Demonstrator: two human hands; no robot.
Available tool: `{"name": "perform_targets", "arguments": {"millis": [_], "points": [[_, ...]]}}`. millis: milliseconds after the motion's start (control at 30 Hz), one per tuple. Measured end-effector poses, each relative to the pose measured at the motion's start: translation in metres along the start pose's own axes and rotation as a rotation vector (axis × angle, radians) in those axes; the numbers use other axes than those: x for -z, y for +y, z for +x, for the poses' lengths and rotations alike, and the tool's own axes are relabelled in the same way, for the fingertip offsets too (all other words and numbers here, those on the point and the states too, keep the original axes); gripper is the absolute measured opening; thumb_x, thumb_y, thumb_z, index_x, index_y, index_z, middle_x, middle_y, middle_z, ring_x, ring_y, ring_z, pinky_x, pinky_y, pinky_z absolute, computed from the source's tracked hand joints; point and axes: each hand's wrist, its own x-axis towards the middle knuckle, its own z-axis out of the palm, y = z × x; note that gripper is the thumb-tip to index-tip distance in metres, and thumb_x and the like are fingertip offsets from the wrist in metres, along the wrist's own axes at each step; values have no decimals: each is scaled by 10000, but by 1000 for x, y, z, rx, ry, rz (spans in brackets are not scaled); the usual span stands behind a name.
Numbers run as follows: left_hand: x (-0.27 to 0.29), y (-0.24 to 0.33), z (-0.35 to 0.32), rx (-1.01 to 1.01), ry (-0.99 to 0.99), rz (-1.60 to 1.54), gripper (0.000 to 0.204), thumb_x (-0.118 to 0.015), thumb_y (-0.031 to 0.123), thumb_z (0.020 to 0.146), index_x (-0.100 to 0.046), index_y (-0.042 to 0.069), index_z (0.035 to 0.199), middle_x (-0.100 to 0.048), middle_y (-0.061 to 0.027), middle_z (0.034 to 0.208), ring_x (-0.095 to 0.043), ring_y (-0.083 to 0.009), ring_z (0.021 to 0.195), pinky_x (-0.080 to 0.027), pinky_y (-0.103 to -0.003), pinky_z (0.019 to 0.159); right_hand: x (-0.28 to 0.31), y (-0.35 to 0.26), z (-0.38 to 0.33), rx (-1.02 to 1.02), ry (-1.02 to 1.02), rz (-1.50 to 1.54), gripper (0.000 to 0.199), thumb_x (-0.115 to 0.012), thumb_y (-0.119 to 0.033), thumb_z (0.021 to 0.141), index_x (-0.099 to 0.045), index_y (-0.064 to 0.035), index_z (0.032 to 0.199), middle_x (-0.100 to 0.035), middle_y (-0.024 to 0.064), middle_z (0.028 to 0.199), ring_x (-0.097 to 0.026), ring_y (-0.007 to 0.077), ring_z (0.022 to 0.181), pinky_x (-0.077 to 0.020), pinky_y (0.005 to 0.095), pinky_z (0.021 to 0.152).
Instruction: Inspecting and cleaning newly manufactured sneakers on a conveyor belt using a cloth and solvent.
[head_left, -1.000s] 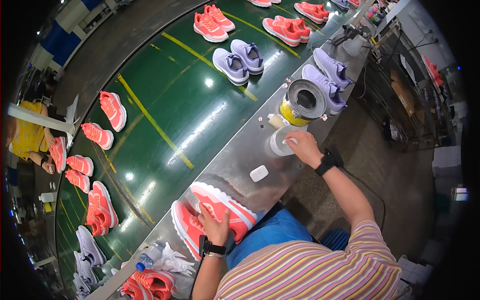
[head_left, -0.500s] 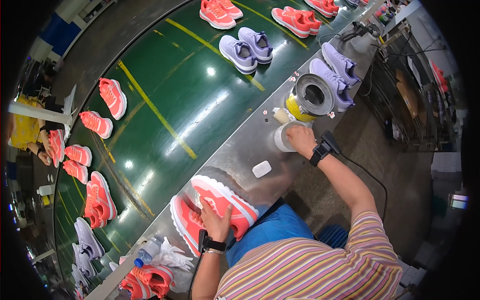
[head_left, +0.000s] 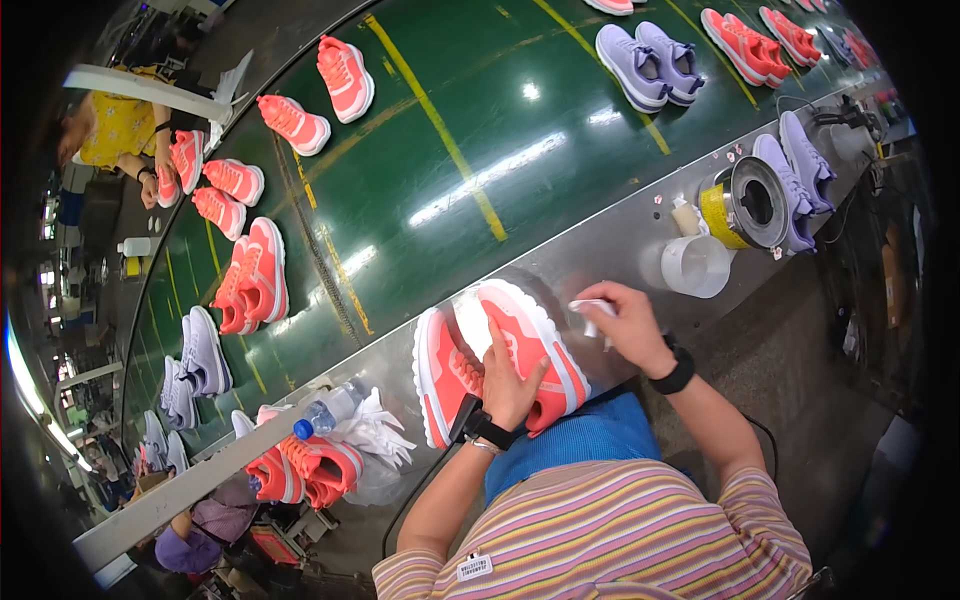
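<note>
A pair of coral sneakers with white soles stands at the metal ledge in front of me. My left hand (head_left: 512,388) grips the right sneaker (head_left: 553,372), its fingers over the upper and its thumb spread to the side. Close by on the left, touching or nearly so, is the other sneaker (head_left: 432,375). Something white (head_left: 474,322) shows between the two; I cannot tell what. To the right of the shoes my right hand (head_left: 632,328) is closed, pinching a small white cloth (head_left: 594,310) just off the sole's edge.
A white plastic cup (head_left: 697,268) stands beside a round metal can (head_left: 728,208) on the ledge, near lavender sneakers (head_left: 783,190). At left lie a water bottle (head_left: 333,408) and white gloves (head_left: 378,430). The green conveyor (head_left: 440,190) carries several shoes. Across it, a person (head_left: 120,130) handles a coral sneaker.
My right hand has come out of the white cup and moved left toward the sneakers, with a white cloth in it. My left hand keeps its hold. The view has shifted left.
</note>
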Motion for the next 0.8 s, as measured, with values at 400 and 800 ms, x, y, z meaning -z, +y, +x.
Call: {"name": "perform_targets", "arguments": {"millis": [400,800], "points": [[-9,21,10,-98,42,284,808,-591,195,766,-91,-192,1269,-96,-407,1314,-249,-505,1204,-260,-441,1013,-42,31,20,119,-5,-134,151,-630,-102,732,-612,0,842,-616,104,807,-588,171,757,-445,265,686],[-13,31,13,-85,44,332,809,-580,197,764,-85,-189,1274,-107,-400,1314,-230,-500,1208,-242,-451,1019,-41,37,37,18,-20,-51,134,-651,-92,739,-608,13,810,-606,26,731,-518,61,679,-427,213,620]]}}
